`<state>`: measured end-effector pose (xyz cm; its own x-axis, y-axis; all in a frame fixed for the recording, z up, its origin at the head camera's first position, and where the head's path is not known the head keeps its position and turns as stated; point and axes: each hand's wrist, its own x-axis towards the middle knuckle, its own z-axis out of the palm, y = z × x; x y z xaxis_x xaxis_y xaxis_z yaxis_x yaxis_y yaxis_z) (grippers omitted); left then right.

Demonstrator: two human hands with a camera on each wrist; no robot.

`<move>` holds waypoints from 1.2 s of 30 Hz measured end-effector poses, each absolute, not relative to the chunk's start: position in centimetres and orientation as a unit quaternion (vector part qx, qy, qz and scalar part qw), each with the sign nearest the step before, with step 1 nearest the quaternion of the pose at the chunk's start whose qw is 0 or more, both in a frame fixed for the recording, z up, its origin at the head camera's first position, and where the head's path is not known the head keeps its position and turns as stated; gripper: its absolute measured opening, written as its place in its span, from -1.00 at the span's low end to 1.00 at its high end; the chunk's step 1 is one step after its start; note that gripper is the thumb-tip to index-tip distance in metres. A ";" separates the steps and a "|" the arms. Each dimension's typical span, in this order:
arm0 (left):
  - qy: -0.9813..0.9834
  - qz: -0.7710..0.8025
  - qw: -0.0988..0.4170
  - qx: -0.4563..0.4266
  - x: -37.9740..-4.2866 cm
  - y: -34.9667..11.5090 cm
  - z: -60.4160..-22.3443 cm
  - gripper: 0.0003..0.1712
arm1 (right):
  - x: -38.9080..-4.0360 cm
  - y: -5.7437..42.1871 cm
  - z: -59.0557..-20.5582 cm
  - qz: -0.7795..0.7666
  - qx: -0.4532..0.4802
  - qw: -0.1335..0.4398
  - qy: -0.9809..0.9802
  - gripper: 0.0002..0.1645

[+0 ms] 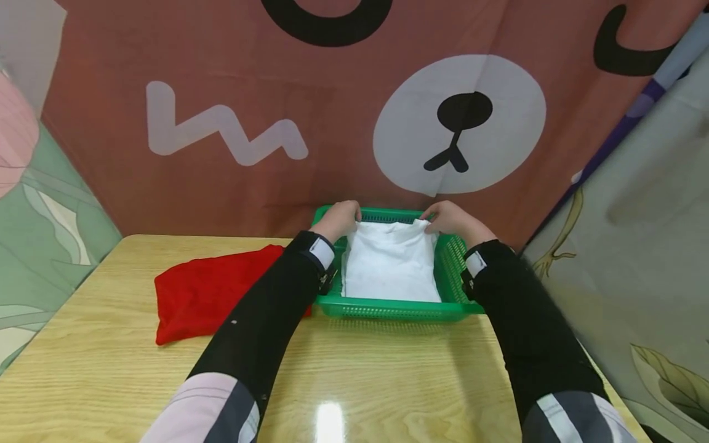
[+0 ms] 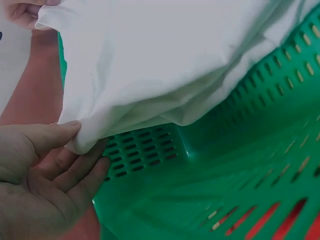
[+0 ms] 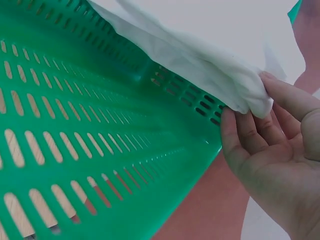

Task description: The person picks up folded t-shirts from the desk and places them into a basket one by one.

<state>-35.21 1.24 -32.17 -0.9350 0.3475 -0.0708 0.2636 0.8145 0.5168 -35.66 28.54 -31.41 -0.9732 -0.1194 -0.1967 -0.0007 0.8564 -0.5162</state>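
Observation:
A folded white cloth [image 1: 390,261], perhaps a garment, lies in a green plastic basket [image 1: 393,311] with slotted walls. My left hand [image 1: 342,219] pinches its far left corner; in the left wrist view the thumb of that hand [image 2: 55,175] presses on top with the fingers beneath. At the far right corner my right hand [image 1: 456,223] pinches the cloth in the same way, and the right wrist view shows that hand [image 3: 280,135] with several fingers curled under the fold. Both corners are lifted near the basket's far rim, and layers show along the cloth's sides.
A red folded cloth [image 1: 207,292] lies on the wooden table [image 1: 354,375] left of the basket, partly hidden behind my left forearm. Behind the table hangs a brown curtain [image 1: 343,123] with a bear face. A pale patterned curtain [image 1: 637,246] borders the right side.

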 end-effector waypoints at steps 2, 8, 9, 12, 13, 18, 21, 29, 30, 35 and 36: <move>0.949 0.260 0.082 0.156 -35.4 1.3 -32.4 -0.76 | -35.9 28.4 -31.6 -0.261 -0.033 0.113 0.958 -0.53; 0.948 0.265 0.093 0.149 -35.9 1.5 -32.9 -0.72 | -36.2 28.3 -32.1 -0.254 -0.028 0.123 0.959 -0.52; 0.948 0.265 0.095 0.148 -35.9 1.5 -32.9 -0.71 | -36.2 28.3 -32.1 -0.252 -0.027 0.125 0.959 -0.52; 0.948 0.265 0.097 0.148 -36.0 1.6 -32.9 -0.70 | -36.3 28.3 -32.3 -0.250 -0.024 0.132 0.959 -0.50; 0.948 0.266 0.098 0.148 -36.0 1.6 -32.9 -0.70 | -36.3 28.3 -32.4 -0.249 -0.025 0.134 0.959 -0.49; 0.946 0.271 0.101 0.149 -35.7 1.4 -32.7 -0.67 | -36.5 28.4 -32.7 -0.247 -0.024 0.140 0.958 -0.45; 0.943 0.278 0.103 0.151 -35.5 1.2 -32.5 -0.65 | -36.7 28.5 -32.7 -0.246 -0.024 0.142 0.959 -0.44; 0.932 0.311 0.116 0.147 -35.9 0.8 -32.6 -0.58 | -36.4 28.3 -32.6 -0.239 -0.033 0.134 0.961 -0.47; 0.930 0.316 0.118 0.147 -36.1 0.7 -32.7 -0.66 | -36.4 28.3 -32.6 -0.237 -0.035 0.132 0.962 -0.47; 0.921 0.343 0.109 0.151 -36.3 0.3 -32.2 -0.66 | -36.3 28.1 -32.1 -0.236 -0.034 0.127 0.963 -0.49; 0.919 0.349 0.105 0.149 -36.2 0.3 -32.0 -0.66 | -36.2 28.1 -32.0 -0.236 -0.034 0.126 0.963 -0.48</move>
<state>-36.24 0.27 -32.04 -0.9335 0.3475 -0.0881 0.2016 0.7119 0.6727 -36.22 28.10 -31.97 -0.9657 -0.1261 -0.2268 -0.0068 0.8861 -0.4635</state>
